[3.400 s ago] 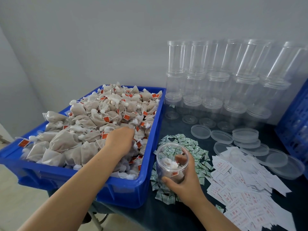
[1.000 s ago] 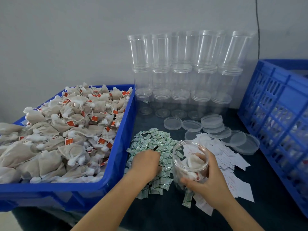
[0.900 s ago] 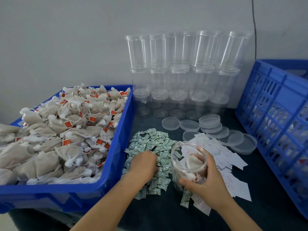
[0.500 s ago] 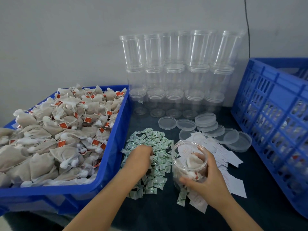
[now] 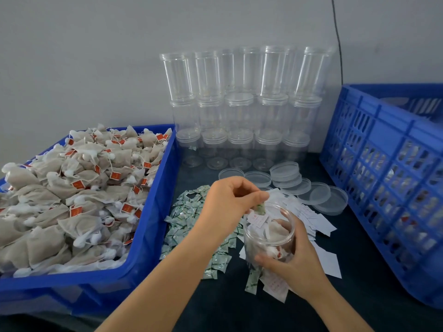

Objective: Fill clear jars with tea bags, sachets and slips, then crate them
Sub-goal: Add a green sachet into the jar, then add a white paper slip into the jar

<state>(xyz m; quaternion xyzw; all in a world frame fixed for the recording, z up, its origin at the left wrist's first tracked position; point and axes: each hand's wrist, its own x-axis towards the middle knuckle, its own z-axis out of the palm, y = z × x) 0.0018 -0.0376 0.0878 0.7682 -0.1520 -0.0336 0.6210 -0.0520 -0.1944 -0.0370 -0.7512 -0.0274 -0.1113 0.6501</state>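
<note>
My right hand [image 5: 293, 263] grips a clear jar [image 5: 268, 232] that stands on the dark table; tea bags and a white slip lie inside it. My left hand [image 5: 229, 201] hovers over the jar's mouth and pinches a small green sachet [image 5: 260, 208] at the rim. A heap of green sachets [image 5: 191, 219] lies left of the jar. White slips [image 5: 309, 219] are spread to its right and under it. A blue bin [image 5: 153, 236] at the left is piled with tea bags [image 5: 72, 195].
Stacks of empty clear jars [image 5: 239, 111] line the wall at the back. Several loose clear lids [image 5: 311, 190] lie in front of them. A tall blue slatted crate [image 5: 393, 178] stands at the right. A black cable [image 5: 338, 34] hangs down the wall.
My left hand left the tea bag bin, reached into the sachet heap, then lifted a sachet up to the jar's mouth. My view has swung right, bringing the crate in.
</note>
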